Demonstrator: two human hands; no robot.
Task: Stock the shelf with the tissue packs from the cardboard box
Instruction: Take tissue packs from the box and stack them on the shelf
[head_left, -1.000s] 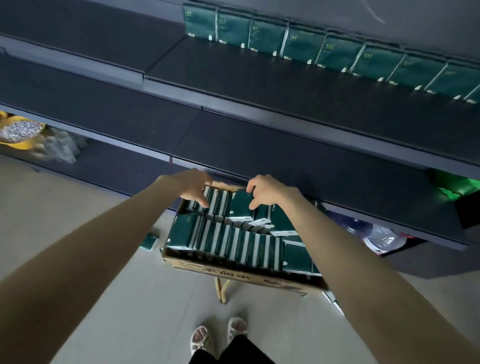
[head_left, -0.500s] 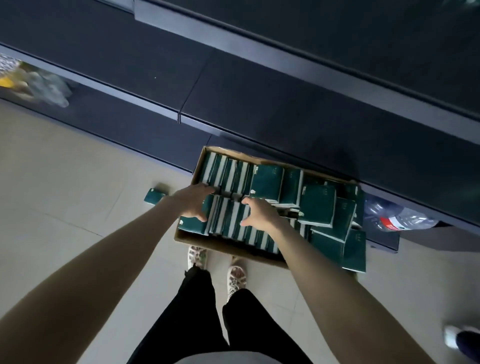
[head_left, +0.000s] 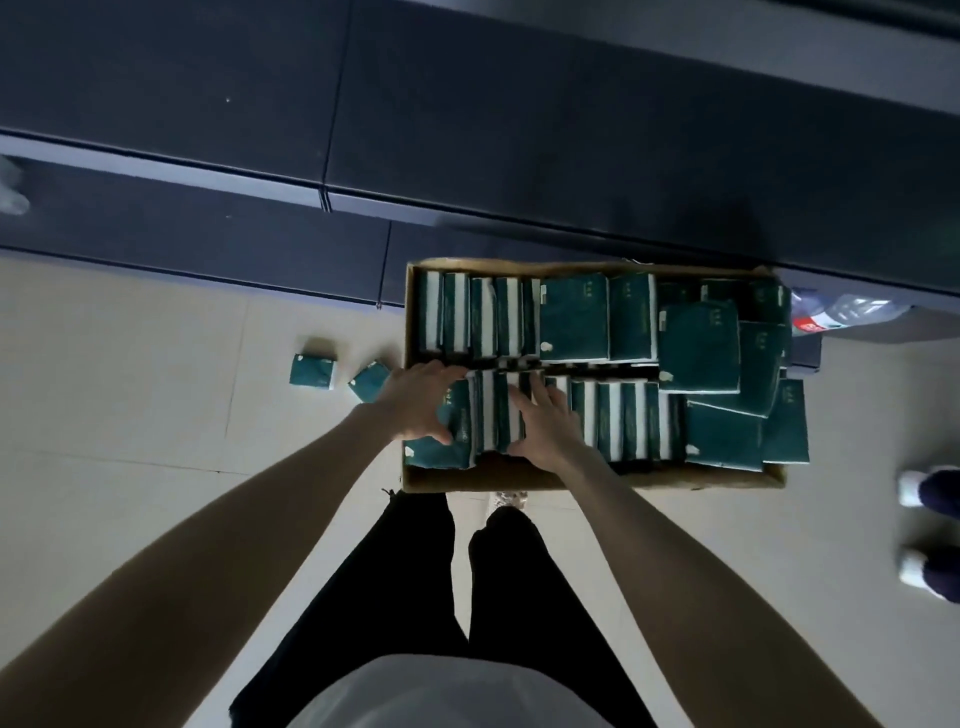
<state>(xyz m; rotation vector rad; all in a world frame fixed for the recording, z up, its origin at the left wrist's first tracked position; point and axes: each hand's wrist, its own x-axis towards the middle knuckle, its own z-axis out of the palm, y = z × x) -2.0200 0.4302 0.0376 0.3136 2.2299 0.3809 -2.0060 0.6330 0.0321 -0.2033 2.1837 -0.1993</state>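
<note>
An open cardboard box (head_left: 519, 480) sits on the floor against the dark shelf (head_left: 519, 130). It is full of dark green tissue packs with white edges, some standing in rows and some lying flat at the right (head_left: 698, 348). Both hands are in the near-left row. My left hand (head_left: 421, 405) spans the leftmost pack, fingers over its far edge and thumb on its near edge. My right hand (head_left: 545, 421) clasps the other end of a small bunch of upright packs (head_left: 491, 415), which sits between the two hands.
Two loose tissue packs (head_left: 312, 371) lie on the tiled floor left of the box. A plastic water bottle (head_left: 841, 312) lies under the shelf at the right. Another person's shoes (head_left: 914, 488) stand at the far right. My legs are just behind the box.
My view has tilted down from the shelf to the box. Both hands moved from the box's far row to its near-left row and closed around a bunch of packs.
</note>
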